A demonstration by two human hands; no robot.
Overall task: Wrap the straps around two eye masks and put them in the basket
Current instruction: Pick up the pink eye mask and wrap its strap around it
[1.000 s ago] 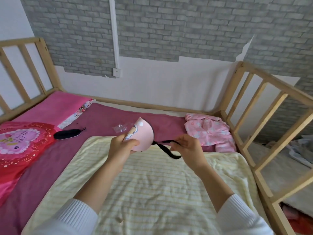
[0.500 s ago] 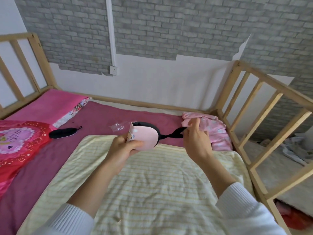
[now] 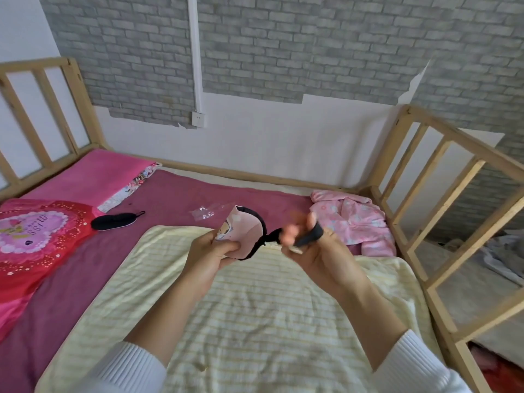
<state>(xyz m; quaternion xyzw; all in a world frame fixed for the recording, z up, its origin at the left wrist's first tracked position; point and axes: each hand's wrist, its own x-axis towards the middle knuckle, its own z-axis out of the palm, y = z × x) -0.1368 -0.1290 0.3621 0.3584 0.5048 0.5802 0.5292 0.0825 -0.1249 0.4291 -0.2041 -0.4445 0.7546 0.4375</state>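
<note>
My left hand (image 3: 215, 248) grips a folded pink eye mask (image 3: 243, 231) with a cartoon print, held above the bed. Its black strap (image 3: 309, 236) runs along the mask's right edge and out to my right hand (image 3: 314, 251), which pinches the strap's loop; the fingertips are blurred. A second, black eye mask (image 3: 114, 221) lies flat on the maroon sheet at the left, apart from both hands. No basket is in view.
A pale yellow striped blanket (image 3: 255, 321) covers the near bed. A clear plastic wrapper (image 3: 205, 212) lies behind the pink mask. Pink pyjamas (image 3: 354, 219) sit at the right by the wooden rail (image 3: 442, 211). A red-pink pillow (image 3: 31, 236) lies at the left.
My right hand has carried the strap from under the mask, up beside it, and now sits closer to the mask with the strap looped over its fingers. The head camera has shifted.
</note>
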